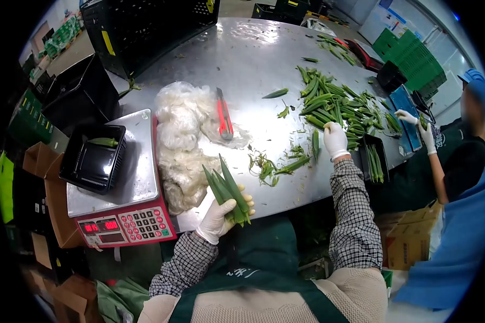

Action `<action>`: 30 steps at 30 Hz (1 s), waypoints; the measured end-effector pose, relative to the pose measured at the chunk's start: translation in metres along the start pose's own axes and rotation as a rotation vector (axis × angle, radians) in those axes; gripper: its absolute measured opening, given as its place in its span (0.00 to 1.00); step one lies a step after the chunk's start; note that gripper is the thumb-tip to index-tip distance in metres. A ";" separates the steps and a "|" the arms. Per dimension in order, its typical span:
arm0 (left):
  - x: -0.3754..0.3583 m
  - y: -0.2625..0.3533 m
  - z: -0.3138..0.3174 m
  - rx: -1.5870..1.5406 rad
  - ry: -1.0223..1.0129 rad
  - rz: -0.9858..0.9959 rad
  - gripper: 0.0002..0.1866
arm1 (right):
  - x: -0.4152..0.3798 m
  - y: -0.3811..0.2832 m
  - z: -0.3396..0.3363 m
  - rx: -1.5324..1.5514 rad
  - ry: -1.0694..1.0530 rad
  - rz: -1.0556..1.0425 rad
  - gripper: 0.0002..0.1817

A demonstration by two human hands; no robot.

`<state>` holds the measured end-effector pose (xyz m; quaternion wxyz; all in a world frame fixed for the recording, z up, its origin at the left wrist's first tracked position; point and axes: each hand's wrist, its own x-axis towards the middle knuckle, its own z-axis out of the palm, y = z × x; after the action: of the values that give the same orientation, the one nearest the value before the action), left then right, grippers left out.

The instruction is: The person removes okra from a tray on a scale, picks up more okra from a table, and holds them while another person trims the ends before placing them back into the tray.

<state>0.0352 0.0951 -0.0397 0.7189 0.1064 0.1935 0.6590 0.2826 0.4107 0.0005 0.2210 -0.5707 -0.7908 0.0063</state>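
Note:
My left hand [219,218], in a white glove, is wrapped round several green okra pods [226,185] with their tips pointing up and away. They are above the table's near edge, right of the clear plastic bags [180,156]. At the near side of a large okra pile [334,102] is my gloved right hand [335,140], its fingers curled together; what they hold, if anything, is hidden. Close to its right stands a black tray [374,159] with okra pods in it. A red-handled knife [224,121] lies beside the bags.
On the left, a red scale [145,222] carries a black tray [94,159] with one okra pod inside. Black crates [145,32] stand behind it. Okra scraps [267,167] litter the metal table [253,64]. At right, a gloved co-worker [471,156] handles something beside a blue tray [403,116].

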 end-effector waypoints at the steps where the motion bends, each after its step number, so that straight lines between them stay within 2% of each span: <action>1: 0.001 0.000 0.000 -0.001 -0.007 -0.006 0.28 | 0.008 0.001 0.005 -0.017 0.036 -0.028 0.06; 4: 0.002 0.000 -0.001 -0.016 -0.016 -0.022 0.28 | 0.026 -0.002 0.014 -0.060 -0.022 -0.053 0.06; 9: 0.003 0.000 -0.002 -0.007 -0.017 -0.047 0.29 | 0.046 -0.007 0.022 -0.169 -0.267 -0.028 0.13; 12: 0.002 -0.001 -0.002 0.001 -0.023 -0.053 0.29 | 0.052 -0.011 0.016 -0.336 -0.391 -0.035 0.13; 13: 0.002 -0.001 -0.002 0.003 -0.029 -0.050 0.29 | 0.054 -0.007 0.016 -0.280 -0.347 -0.088 0.14; 16: 0.002 0.000 0.001 0.007 -0.025 -0.042 0.29 | 0.052 -0.020 -0.006 0.106 -0.043 -0.200 0.13; 17: 0.002 0.000 0.001 0.008 -0.021 -0.044 0.29 | 0.047 -0.029 -0.018 0.274 0.002 -0.193 0.15; 18: 0.002 0.001 0.000 0.010 -0.022 -0.048 0.29 | 0.044 -0.040 -0.031 0.633 -0.176 -0.026 0.14; 20: 0.002 0.001 0.001 0.013 -0.023 -0.052 0.29 | 0.028 -0.059 -0.062 1.121 -0.447 0.093 0.14; 23: 0.001 0.001 0.001 0.017 -0.019 -0.044 0.28 | 0.003 -0.077 -0.070 1.606 -0.626 0.081 0.15; 27: 0.001 -0.001 -0.003 -0.005 -0.038 -0.025 0.27 | -0.022 -0.100 -0.072 1.899 -0.705 0.079 0.15; 30: 0.000 0.000 -0.002 0.003 -0.040 -0.028 0.28 | -0.031 -0.110 -0.070 1.980 -0.764 0.042 0.16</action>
<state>0.0346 0.0950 -0.0413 0.7316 0.1181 0.1815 0.6464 0.2164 0.3271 0.0821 0.3239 -0.1100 -0.4400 0.8303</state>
